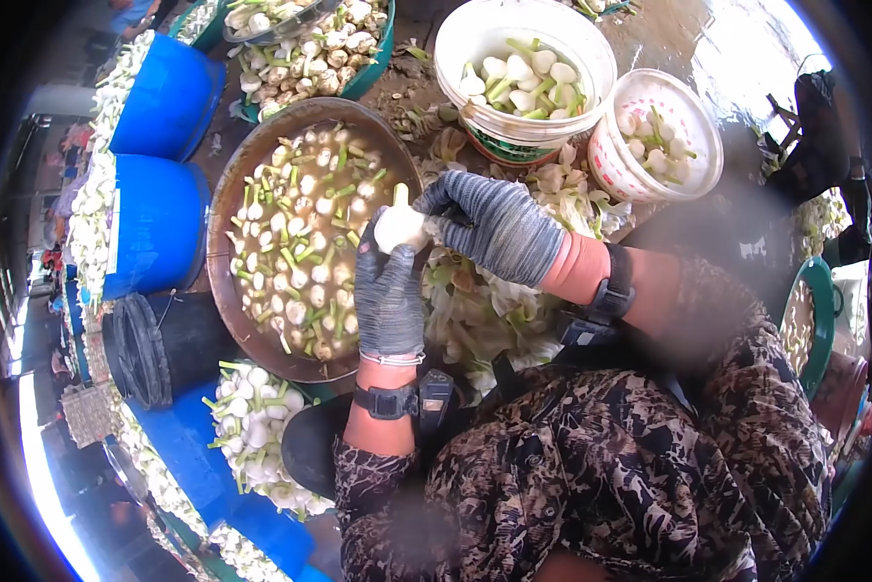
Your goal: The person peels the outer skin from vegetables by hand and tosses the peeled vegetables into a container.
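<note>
My left hand [389, 301], in a grey knit glove, grips a white garlic bulb [400, 229] with a short green stem pointing up. My right hand [502, 225], gloved the same way, has its fingers pinched against the right side of that bulb, where a bit of skin seems to lie at the fingertips. Both hands are over the right rim of a wide brown basin [221, 247]. In the basin's cloudy water float many garlic bulbs [295, 312] with cut green stems. Loose garlic peelings [489, 315] are heaped below my hands.
A white bucket [455, 48] and a smaller white bucket [712, 160] hold peeled bulbs. A green tub [383, 53] of unpeeled garlic stands behind the basin. Blue tubs [164, 218], a black bucket [145, 349] and a garlic pile [252, 417] lie left. Someone's dark-clothed leg [809, 145] is at right.
</note>
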The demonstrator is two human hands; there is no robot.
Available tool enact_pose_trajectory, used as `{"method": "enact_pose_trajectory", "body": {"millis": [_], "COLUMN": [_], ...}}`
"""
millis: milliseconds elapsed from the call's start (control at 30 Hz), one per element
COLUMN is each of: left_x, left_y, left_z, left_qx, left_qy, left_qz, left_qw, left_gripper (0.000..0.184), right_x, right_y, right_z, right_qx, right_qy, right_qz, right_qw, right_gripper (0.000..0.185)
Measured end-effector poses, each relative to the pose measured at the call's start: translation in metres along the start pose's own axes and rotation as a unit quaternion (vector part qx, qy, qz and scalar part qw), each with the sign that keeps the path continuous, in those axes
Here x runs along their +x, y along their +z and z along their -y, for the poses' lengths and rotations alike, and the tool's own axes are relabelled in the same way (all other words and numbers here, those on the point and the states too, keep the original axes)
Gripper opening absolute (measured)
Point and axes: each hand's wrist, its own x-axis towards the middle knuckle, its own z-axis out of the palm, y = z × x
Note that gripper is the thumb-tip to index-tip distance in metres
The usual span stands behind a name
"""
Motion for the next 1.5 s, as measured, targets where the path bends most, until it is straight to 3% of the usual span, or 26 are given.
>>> {"method": "enact_pose_trajectory", "body": {"millis": [67,100,300,367,400,467,600,667,700,733,800,833,867,933,967,1067,1133,1333,1400,1433,1500], "left_x": [-0.001,-0.002,-0.006,-0.005,-0.004,-0.002,-0.005,-0.009,-0.007,-0.007,-0.013,-0.014,-0.013,-0.011,-0.012,-0.011,-0.005,-0.015,-0.013,-0.014,-0.013], "left_y": [0.003,0.005,0.014,0.016,0.015,0.009,0.01,0.019,0.009,0.007,0.002,-0.001,-0.003,-0.008,-0.008,-0.003,-0.003,0.011,0.006,-0.001,-0.001], "left_z": [0.004,0.004,-0.003,-0.003,0.0,0.009,0.007,-0.004,0.003,0.003,0.003,0.004,0.004,0.004,0.004,0.008,0.015,-0.004,-0.009,-0.005,-0.004], "left_qx": [-0.232,-0.232,-0.125,0.031,0.031,0.168,0.148,-0.073,-0.052,-0.051,-0.251,-0.268,-0.269,-0.306,-0.307,-0.27,-0.142,-0.084,0.174,0.236,0.176], "left_qy": [-0.041,-0.04,-0.03,-0.023,-0.024,0.027,0.041,0.007,0.024,0.024,-0.052,-0.083,-0.082,-0.102,-0.1,-0.12,-0.076,-0.09,0.042,0.061,0.02], "left_qz": [0.038,0.038,-0.044,-0.059,-0.057,-0.054,-0.029,-0.003,0.025,0.025,0.096,0.099,0.098,0.163,0.16,0.162,0.176,0.155,0.191,0.212,0.211], "left_qw": [0.971,0.971,0.991,0.998,0.998,0.984,0.988,0.997,0.998,0.998,0.962,0.955,0.955,0.933,0.933,0.941,0.971,0.98,0.965,0.946,0.961], "left_gripper": [0.048,0.048,0.047,0.043,0.043,0.044,0.043,0.043,0.05,0.05,0.053,0.065,0.065,0.064,0.064,0.068,0.073,0.071,0.07,0.07,0.068], "right_x": [0.0,0.001,0.003,0.004,0.004,0.006,0.007,0.008,0.012,0.014,0.019,0.024,0.026,0.018,0.014,0.01,0.004,-0.001,-0.004,-0.004,-0.004], "right_y": [-0.001,-0.001,-0.006,-0.007,-0.008,-0.009,-0.009,-0.012,-0.015,-0.02,-0.031,-0.038,-0.04,-0.041,-0.04,-0.033,-0.032,-0.018,-0.012,-0.009,-0.008], "right_z": [-0.001,-0.004,0.0,0.003,0.004,0.004,0.001,-0.004,-0.005,-0.016,-0.034,-0.039,-0.052,-0.045,-0.04,-0.007,0.001,-0.004,-0.01,-0.016,-0.015], "right_qx": [-0.019,-0.046,-0.177,-0.203,-0.237,-0.271,-0.25,-0.148,-0.115,-0.13,-0.191,-0.251,-0.286,-0.208,-0.208,-0.195,-0.209,-0.208,-0.182,-0.155,-0.166], "right_qy": [0.011,0.003,-0.058,-0.065,-0.055,-0.045,-0.046,0.014,0.07,0.079,0.085,0.116,0.135,0.027,0.025,-0.191,-0.168,-0.065,-0.049,-0.027,0.003], "right_qz": [0.008,0.009,0.0,0.0,0.022,0.044,0.034,0.038,0.046,0.035,0.013,0.036,0.043,-0.027,-0.023,0.028,0.136,0.14,0.104,0.094,0.091], "right_qw": [1.0,0.999,0.982,0.977,0.97,0.961,0.967,0.988,0.99,0.988,0.978,0.96,0.948,0.977,0.978,0.962,0.954,0.966,0.977,0.983,0.982], "right_gripper": [0.016,0.016,0.015,0.014,0.015,0.015,0.018,0.02,0.024,0.025,0.026,0.023,0.018,0.016,0.016,0.02,0.022,0.014,0.014,0.014,0.014]}}
